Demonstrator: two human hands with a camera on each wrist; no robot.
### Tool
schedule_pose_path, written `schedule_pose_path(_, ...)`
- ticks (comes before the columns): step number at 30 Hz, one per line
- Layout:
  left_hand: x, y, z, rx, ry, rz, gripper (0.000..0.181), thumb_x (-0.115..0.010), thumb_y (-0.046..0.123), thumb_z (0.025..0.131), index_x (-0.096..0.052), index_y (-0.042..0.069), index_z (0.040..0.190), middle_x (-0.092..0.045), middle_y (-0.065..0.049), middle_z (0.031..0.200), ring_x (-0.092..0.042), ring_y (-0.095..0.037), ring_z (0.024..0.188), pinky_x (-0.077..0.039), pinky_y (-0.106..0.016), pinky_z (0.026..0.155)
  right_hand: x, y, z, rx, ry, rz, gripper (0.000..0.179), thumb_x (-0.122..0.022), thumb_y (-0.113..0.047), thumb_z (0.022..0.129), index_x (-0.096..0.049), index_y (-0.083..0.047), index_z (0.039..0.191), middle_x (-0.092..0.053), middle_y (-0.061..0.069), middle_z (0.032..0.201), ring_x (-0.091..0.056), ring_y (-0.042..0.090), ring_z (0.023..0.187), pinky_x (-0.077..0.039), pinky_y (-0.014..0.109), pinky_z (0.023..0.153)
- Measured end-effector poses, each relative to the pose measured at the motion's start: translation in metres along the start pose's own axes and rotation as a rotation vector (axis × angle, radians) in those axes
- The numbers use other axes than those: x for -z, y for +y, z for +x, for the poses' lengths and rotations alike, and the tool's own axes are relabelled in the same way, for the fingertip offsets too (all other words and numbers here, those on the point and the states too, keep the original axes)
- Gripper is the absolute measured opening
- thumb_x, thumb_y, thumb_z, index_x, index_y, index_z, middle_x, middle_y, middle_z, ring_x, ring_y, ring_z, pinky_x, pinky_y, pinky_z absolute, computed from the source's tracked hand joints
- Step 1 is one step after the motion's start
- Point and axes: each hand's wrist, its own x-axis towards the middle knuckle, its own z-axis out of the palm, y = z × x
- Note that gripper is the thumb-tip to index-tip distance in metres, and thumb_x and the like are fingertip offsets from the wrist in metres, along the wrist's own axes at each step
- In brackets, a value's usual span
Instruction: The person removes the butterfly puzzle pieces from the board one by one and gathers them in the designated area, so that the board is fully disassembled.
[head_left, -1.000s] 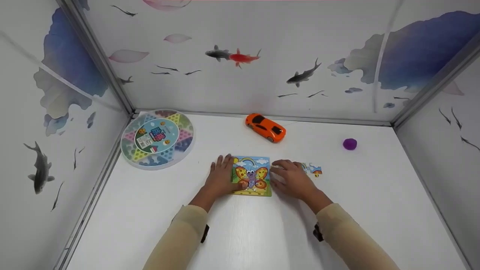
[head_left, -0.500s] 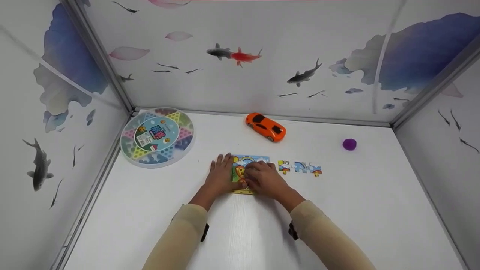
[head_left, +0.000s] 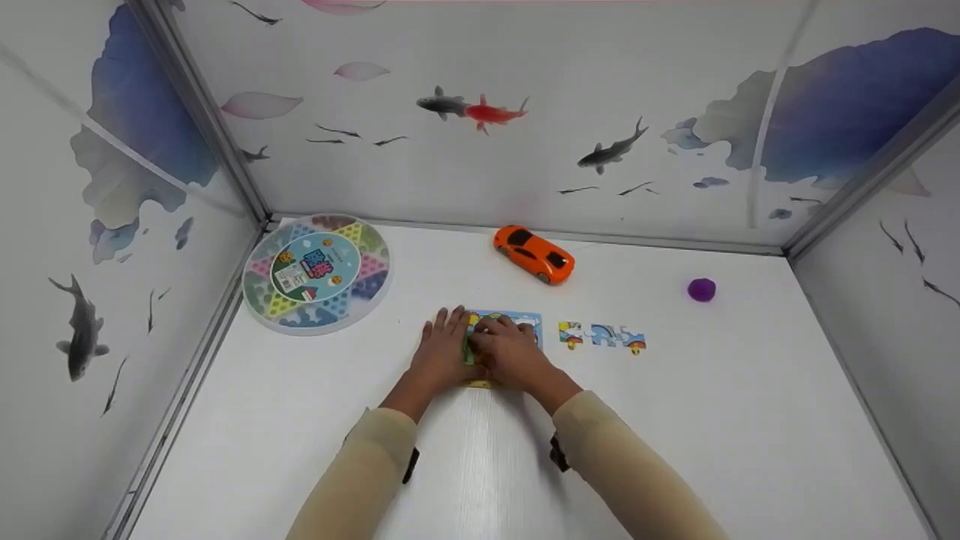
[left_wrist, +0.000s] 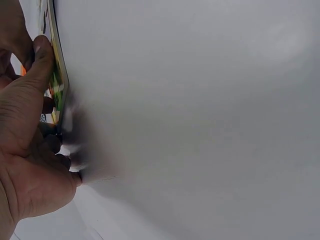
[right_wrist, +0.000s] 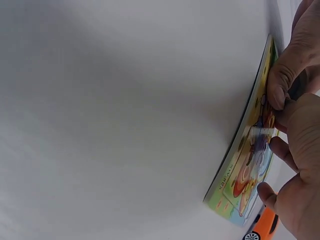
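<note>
A small jigsaw puzzle [head_left: 534, 328] with a butterfly picture lies flat on the white table, partly hidden by both hands. My left hand [head_left: 439, 358] holds it at the left edge, the thumb laid over the top face. Reaching across it, my right hand [head_left: 517, 358] has its bent fingertips on the left half of the picture, close to the left thumb. In the right wrist view the puzzle's board [right_wrist: 235, 187] shows its near edge; whether the right fingertips pinch a piece, I cannot tell. Right of the board, three loose jigsaw pieces [head_left: 603, 335] lie in a row.
At the back left lies a round Chinese checkers set [head_left: 318, 274] with a clear cover. Behind the puzzle stands an orange toy car [head_left: 534, 255]. A purple ball [head_left: 702, 290] sits at the back right. Printed wall panels [head_left: 510, 180] enclose the table.
My right hand has moved left from the loose pieces onto the puzzle, uncovering the leftmost loose piece and hiding the butterfly. The left hand has stayed in place.
</note>
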Motion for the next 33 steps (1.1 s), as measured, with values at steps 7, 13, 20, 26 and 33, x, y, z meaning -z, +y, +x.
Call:
schedule_pose_path(7,-0.001,-0.002,0.001,0.000,0.004,0.005,0.113,-0.085,0.055,0.094,-0.027,0.003,0.175,-0.024,-0.016,0.185,-0.015,-0.043,0.173,-0.019,-0.063,0.140,0.004,-0.008,0.006,-0.062,-0.055,-0.026,0.062,-0.084,-0.032,0.101,-0.062,-0.022,0.157,-0.055,0.005,0.157,-0.049,0.036,0.143,-0.047,0.077,0.115)
schedule_pose_path(13,-0.001,-0.003,0.001,-0.003,0.011,-0.003,0.111,-0.085,0.055,0.094,-0.028,0.005,0.175,-0.025,-0.015,0.185,-0.016,-0.043,0.173,-0.019,-0.064,0.139,0.007,-0.012,0.009,-0.120,-0.084,-0.009,0.069,-0.086,-0.025,0.099,-0.057,-0.023,0.161,-0.052,0.006,0.162,-0.047,0.038,0.147,-0.043,0.079,0.118)
schedule_pose_path(20,-0.001,-0.003,0.000,-0.018,0.025,-0.018,0.111,-0.083,0.057,0.094,-0.028,0.005,0.175,-0.026,-0.015,0.184,-0.017,-0.042,0.173,-0.019,-0.062,0.140,0.005,-0.010,0.010,-0.137,-0.051,0.012,0.072,-0.091,-0.023,0.094,-0.058,-0.021,0.158,-0.054,0.010,0.152,-0.049,0.037,0.139,-0.047,0.074,0.113)
schedule_pose_path(26,-0.002,-0.004,0.000,-0.024,0.029,-0.025,0.112,-0.083,0.057,0.093,-0.028,0.006,0.175,-0.026,-0.014,0.184,-0.017,-0.042,0.173,-0.019,-0.062,0.140,0.001,-0.006,0.010,-0.095,-0.029,0.060,0.070,-0.089,-0.017,0.095,-0.057,-0.016,0.158,-0.053,0.014,0.150,-0.051,0.037,0.135,-0.051,0.066,0.115)
schedule_pose_path(33,-0.002,-0.004,-0.001,-0.032,0.039,-0.041,0.112,-0.086,0.055,0.092,-0.030,0.004,0.174,-0.028,-0.015,0.183,-0.018,-0.043,0.172,-0.020,-0.063,0.139,0.000,-0.002,0.009,-0.079,-0.024,0.136,0.061,-0.079,-0.012,0.103,-0.055,-0.017,0.158,-0.053,0.014,0.152,-0.052,0.037,0.138,-0.050,0.056,0.123)
